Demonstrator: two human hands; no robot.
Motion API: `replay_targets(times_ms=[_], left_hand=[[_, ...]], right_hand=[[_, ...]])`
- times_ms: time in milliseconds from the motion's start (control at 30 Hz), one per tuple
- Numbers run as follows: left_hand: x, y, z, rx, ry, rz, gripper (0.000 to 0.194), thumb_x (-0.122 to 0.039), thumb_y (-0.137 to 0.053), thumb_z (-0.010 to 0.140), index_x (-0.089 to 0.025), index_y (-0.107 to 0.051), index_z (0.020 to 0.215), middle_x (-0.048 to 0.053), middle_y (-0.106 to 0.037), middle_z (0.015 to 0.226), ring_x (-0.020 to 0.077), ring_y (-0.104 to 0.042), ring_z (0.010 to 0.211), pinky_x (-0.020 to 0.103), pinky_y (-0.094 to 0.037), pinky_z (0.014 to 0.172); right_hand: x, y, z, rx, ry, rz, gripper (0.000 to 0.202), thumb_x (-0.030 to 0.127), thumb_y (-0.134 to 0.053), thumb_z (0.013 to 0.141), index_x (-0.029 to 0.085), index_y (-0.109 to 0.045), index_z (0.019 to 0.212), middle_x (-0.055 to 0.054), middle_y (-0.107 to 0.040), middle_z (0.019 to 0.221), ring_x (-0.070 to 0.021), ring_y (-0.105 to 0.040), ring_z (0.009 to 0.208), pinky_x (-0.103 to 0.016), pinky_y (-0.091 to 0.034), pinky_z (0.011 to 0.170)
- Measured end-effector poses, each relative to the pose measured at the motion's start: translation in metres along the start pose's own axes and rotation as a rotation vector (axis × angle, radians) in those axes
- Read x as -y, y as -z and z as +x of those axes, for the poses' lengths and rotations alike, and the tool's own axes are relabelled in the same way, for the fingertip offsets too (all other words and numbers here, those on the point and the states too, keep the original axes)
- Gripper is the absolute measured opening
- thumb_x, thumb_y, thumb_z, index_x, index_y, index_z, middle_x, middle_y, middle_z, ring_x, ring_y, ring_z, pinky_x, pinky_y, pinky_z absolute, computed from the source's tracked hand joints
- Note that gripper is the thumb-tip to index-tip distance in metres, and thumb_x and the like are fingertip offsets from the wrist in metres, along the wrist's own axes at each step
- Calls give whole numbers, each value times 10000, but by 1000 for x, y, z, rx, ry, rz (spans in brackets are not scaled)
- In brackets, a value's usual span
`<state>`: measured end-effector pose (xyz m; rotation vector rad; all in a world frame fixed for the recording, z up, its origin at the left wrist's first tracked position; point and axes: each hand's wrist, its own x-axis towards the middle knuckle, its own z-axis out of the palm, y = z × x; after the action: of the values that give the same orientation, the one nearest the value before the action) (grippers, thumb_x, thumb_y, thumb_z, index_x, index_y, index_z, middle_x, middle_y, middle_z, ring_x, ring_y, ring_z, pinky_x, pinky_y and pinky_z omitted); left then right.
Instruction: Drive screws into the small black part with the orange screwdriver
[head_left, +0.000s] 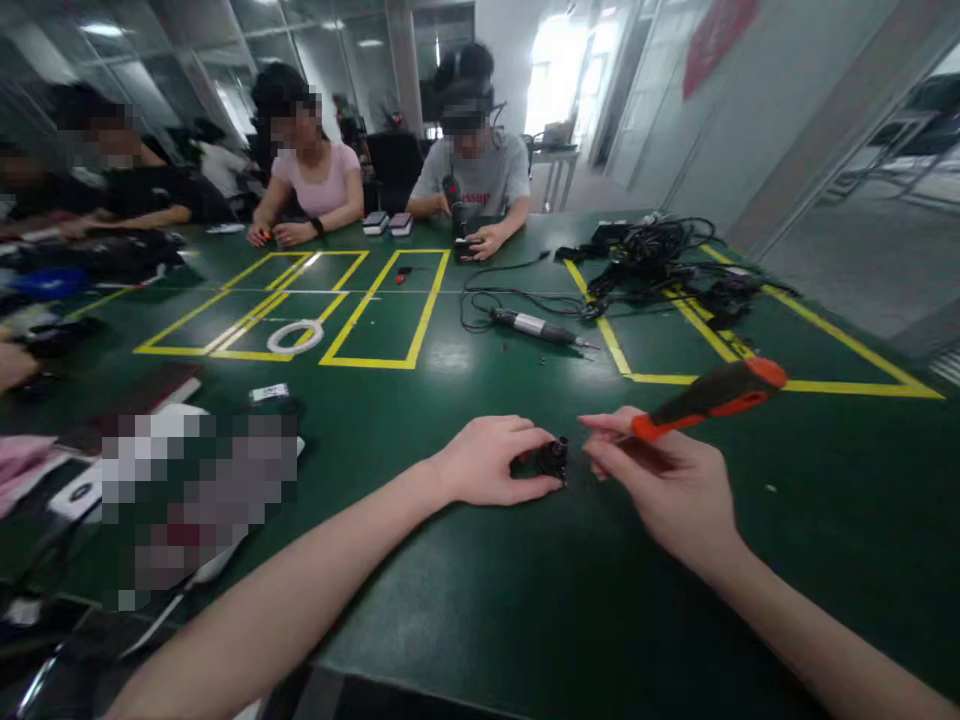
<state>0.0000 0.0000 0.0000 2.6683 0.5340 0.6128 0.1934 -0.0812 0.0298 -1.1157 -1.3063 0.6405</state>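
Note:
On the green tabletop, my left hand point(495, 462) is closed around a small black part point(553, 458), with thumb and fingers on either side of it. The part has a short round stub on top; its exact kind cannot be made out. My right hand point(664, 480) grips a screwdriver point(709, 396) with a black and orange handle. Its handle tilts up to the right, and the fingers pinch it near the shaft. The shaft and tip are mostly hidden by those fingers. A narrow gap separates the right fingertips from the black part.
Beyond my hands lies a corded electric screwdriver point(536, 327). A tangle of black cables point(652, 260) sits at the back right. A roll of white tape point(295, 337) rests among yellow tape outlines. Across the table, a person point(480, 165) handles a power tool; other people sit leftward.

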Motion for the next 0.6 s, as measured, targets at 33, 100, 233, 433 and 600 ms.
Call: replay_targets(times_ms=[33, 100, 233, 433, 600], left_hand=[[0, 1, 0, 5, 8, 3, 307, -433, -711, 925, -157, -707, 1059, 29, -669, 838, 176, -611, 759, 277, -407, 670], [-1, 2, 1, 14, 19, 2, 304, -443, -705, 930, -165, -702, 1055, 28, -667, 842, 176, -612, 765, 275, -409, 678], [-2, 3, 2, 22, 26, -27, 299, -466, -677, 949, -172, -674, 1000, 25, -647, 835, 179, -600, 775, 276, -397, 685], [-5, 10, 4, 68, 198, -195, 371, -480, -621, 940, -202, -469, 749, -20, -524, 726, 144, -478, 680, 271, -324, 646], [-5, 18, 5, 49, 410, -680, 241, -398, -523, 832, -196, -475, 708, -23, -475, 666, 133, -426, 635, 279, -315, 619]], right_hand=[[0, 0, 0, -15, -17, 10, 176, 268, -867, 747, 219, -808, 905, 12, -718, 673, -121, -670, 511, -216, -617, 521], [-1, 1, -1, -34, -45, 22, 229, 298, -907, 712, 215, -782, 885, 6, -730, 665, -140, -680, 518, -241, -630, 535], [0, 2, -1, -21, -73, 16, 260, 369, -927, 705, 215, -730, 777, -20, -752, 686, -167, -694, 548, -277, -642, 555], [2, 4, 1, 19, 52, -32, 145, 375, -778, 891, 237, -782, 846, -30, -780, 745, -155, -690, 574, -279, -617, 575], [5, 4, 3, 45, 100, -37, 196, 391, -701, 965, 243, -799, 882, -25, -748, 718, -137, -650, 553, -267, -571, 552]])
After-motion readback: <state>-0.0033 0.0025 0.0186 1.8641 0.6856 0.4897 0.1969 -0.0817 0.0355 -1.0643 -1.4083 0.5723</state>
